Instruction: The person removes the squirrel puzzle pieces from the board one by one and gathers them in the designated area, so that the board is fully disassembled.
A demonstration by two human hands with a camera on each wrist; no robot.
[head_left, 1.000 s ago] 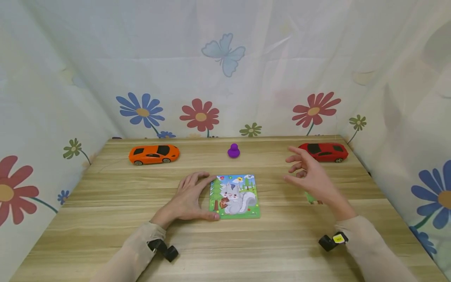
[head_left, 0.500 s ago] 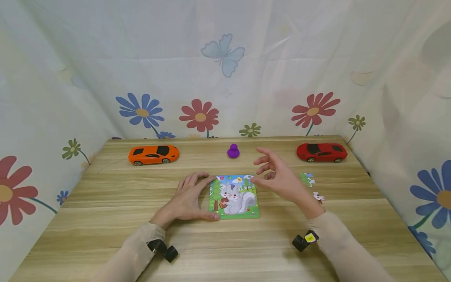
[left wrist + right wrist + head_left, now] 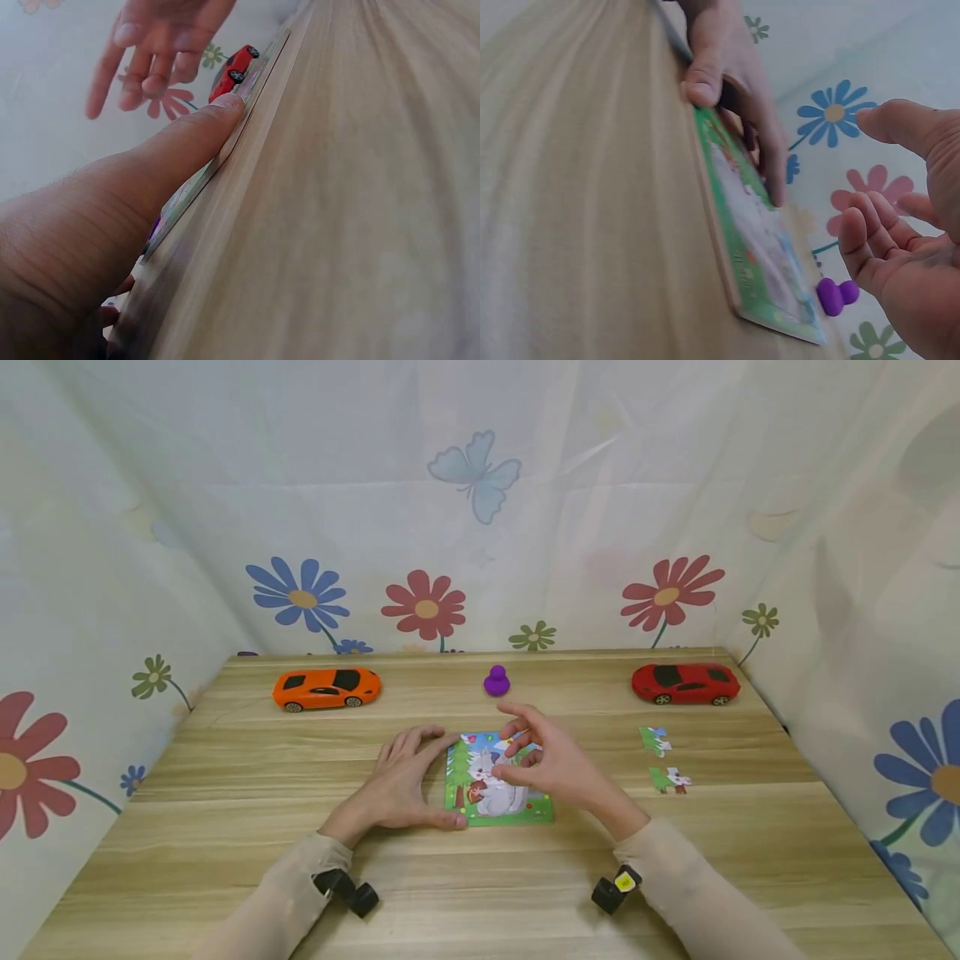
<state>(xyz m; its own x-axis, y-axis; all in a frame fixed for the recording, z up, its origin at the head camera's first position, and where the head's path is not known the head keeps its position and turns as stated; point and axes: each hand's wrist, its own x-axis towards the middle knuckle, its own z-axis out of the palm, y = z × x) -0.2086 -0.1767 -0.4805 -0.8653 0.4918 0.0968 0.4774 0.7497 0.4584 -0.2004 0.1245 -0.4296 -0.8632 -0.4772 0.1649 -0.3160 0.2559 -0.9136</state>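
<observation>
Only the head view shows you two loose puzzle pieces (image 3: pixel 669 780), right of the squirrel puzzle (image 3: pixel 495 798) at the table's (image 3: pixel 480 893) middle; the left wrist view reveals a gap beneath your right hand (image 3: pixel 558 768), its fingers parted and loosely bent. Your left hand (image 3: pixel 405 785), thumb and forefinger spread wide, touches the puzzle's left edge.
</observation>
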